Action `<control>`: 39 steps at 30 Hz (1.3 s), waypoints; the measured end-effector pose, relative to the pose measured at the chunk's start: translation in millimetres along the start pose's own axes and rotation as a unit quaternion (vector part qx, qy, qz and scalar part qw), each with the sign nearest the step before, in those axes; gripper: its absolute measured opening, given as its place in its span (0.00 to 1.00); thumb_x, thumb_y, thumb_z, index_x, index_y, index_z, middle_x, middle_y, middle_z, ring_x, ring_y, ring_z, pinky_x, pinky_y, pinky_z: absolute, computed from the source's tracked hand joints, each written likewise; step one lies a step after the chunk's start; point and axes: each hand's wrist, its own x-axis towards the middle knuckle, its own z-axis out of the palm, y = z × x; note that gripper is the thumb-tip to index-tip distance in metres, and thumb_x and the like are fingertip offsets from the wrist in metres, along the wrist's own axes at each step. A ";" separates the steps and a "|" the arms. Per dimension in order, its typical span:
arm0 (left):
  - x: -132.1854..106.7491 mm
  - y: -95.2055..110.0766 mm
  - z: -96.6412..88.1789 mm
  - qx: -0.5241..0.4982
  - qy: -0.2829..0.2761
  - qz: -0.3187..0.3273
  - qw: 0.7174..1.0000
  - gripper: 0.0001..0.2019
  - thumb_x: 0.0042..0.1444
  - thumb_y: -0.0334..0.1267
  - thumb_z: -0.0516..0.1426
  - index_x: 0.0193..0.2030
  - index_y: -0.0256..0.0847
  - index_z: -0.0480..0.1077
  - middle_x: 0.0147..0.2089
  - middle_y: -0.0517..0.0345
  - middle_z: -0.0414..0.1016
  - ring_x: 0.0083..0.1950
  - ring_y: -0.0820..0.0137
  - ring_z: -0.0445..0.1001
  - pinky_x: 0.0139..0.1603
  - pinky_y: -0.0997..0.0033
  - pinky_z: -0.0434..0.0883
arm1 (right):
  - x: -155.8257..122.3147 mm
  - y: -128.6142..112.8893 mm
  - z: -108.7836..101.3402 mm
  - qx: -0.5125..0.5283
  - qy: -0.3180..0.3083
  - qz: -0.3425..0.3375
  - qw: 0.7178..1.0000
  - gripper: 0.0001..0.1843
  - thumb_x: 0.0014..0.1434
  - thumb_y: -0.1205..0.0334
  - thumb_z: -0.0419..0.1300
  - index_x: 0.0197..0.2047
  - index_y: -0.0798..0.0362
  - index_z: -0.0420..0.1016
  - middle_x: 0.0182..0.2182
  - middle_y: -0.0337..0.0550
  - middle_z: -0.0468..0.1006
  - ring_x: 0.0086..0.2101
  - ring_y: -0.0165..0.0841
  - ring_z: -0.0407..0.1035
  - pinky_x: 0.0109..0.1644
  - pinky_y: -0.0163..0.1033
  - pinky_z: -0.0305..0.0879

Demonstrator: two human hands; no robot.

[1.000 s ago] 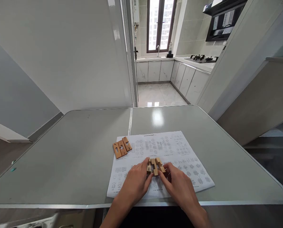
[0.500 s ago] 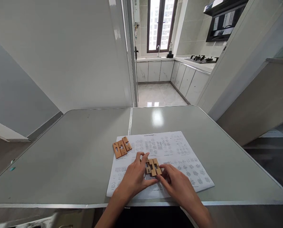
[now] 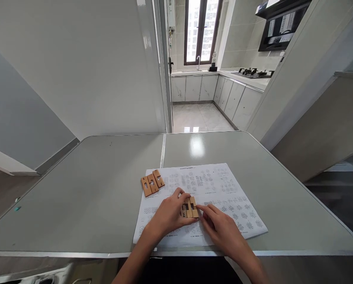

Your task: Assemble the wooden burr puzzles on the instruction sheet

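A small cluster of wooden puzzle pieces (image 3: 190, 207), one marked with a "3", lies on a printed instruction sheet (image 3: 224, 189) on the table. My left hand (image 3: 169, 215) curls round the cluster's left side, its fingers gripping the pieces. My right hand (image 3: 220, 228) presses its fingertips against the cluster's right edge. Three more flat notched wooden pieces (image 3: 152, 183) lie side by side at the sheet's upper left corner, untouched.
The grey-green folding table (image 3: 90, 189) has a seam down its middle and a metal front rim. Behind it are a white wall and a doorway to a kitchen with counters (image 3: 224, 86) and a window. A small teal spot (image 3: 16, 209) marks the table's left edge.
Both hands have drawn the pieces closer together into a tighter block and shifted it slightly left. The three pieces at the upper left have not moved.
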 end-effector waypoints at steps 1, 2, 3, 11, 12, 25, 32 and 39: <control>-1.2 0.3 0.0 -0.005 0.001 -0.001 1.000 0.30 0.52 0.54 0.68 0.59 0.46 0.69 0.56 0.52 0.72 0.41 0.62 0.80 0.39 0.62 0.78 | 0.1 0.1 0.2 0.006 0.004 -0.002 1.000 0.18 0.73 0.59 0.51 0.61 0.46 0.74 0.41 0.43 0.78 0.35 0.35 0.76 0.39 0.39 0.70; -2.8 0.5 -0.3 -0.010 0.005 -0.002 1.000 0.30 0.52 0.54 0.69 0.59 0.46 0.69 0.56 0.52 0.72 0.41 0.62 0.80 0.39 0.62 0.78 | 0.2 0.3 0.2 0.013 0.008 -0.003 1.000 0.17 0.73 0.59 0.51 0.60 0.46 0.75 0.40 0.43 0.79 0.35 0.35 0.75 0.39 0.39 0.70; -5.1 0.4 -0.9 -0.015 0.011 -0.004 1.000 0.30 0.52 0.53 0.69 0.59 0.46 0.69 0.56 0.52 0.72 0.42 0.62 0.80 0.40 0.62 0.78 | 0.2 0.5 0.0 0.022 0.012 -0.003 1.000 0.16 0.73 0.58 0.51 0.58 0.46 0.75 0.39 0.42 0.79 0.34 0.35 0.75 0.39 0.39 0.70; -53.8 -26.3 -17.5 -0.034 0.128 -0.105 0.986 0.25 0.55 0.52 0.67 0.57 0.47 0.71 0.57 0.51 0.70 0.52 0.58 0.78 0.48 0.61 0.80 | -3.2 4.4 -1.8 0.080 0.039 0.008 0.996 0.15 0.73 0.52 0.52 0.49 0.47 0.78 0.37 0.41 0.81 0.31 0.34 0.73 0.37 0.38 0.68; -62.2 -32.2 -20.8 -0.025 0.147 -0.121 0.981 0.25 0.55 0.52 0.66 0.56 0.47 0.71 0.57 0.50 0.71 0.51 0.57 0.78 0.46 0.61 0.80 | -3.6 4.3 -1.8 0.084 0.039 0.009 0.996 0.15 0.73 0.52 0.52 0.49 0.47 0.78 0.37 0.41 0.82 0.31 0.34 0.73 0.37 0.38 0.68; -80.3 -71.9 -47.3 0.036 0.240 -0.312 0.919 0.32 0.50 0.62 0.63 0.55 0.42 0.74 0.54 0.48 0.75 0.48 0.53 0.79 0.48 0.56 0.77 | -2.8 1.2 -0.8 0.110 0.054 0.030 0.992 0.20 0.73 0.45 0.51 0.45 0.48 0.79 0.36 0.44 0.83 0.32 0.37 0.75 0.37 0.40 0.69; -67.9 -68.8 -47.0 0.038 0.219 -0.336 0.915 0.34 0.51 0.63 0.61 0.58 0.42 0.73 0.58 0.46 0.73 0.52 0.51 0.78 0.48 0.55 0.76 | -2.9 0.1 4.9 0.113 0.083 0.034 0.990 0.22 0.71 0.43 0.51 0.43 0.48 0.80 0.33 0.44 0.82 0.29 0.36 0.74 0.34 0.40 0.68; -71.5 -67.9 -39.2 0.053 0.229 -0.318 0.919 0.35 0.55 0.64 0.59 0.64 0.46 0.68 0.62 0.49 0.69 0.41 0.60 0.78 0.42 0.58 0.77 | -3.2 3.3 4.2 0.120 0.063 0.030 0.990 0.22 0.72 0.43 0.52 0.44 0.48 0.80 0.35 0.44 0.83 0.32 0.38 0.76 0.37 0.40 0.70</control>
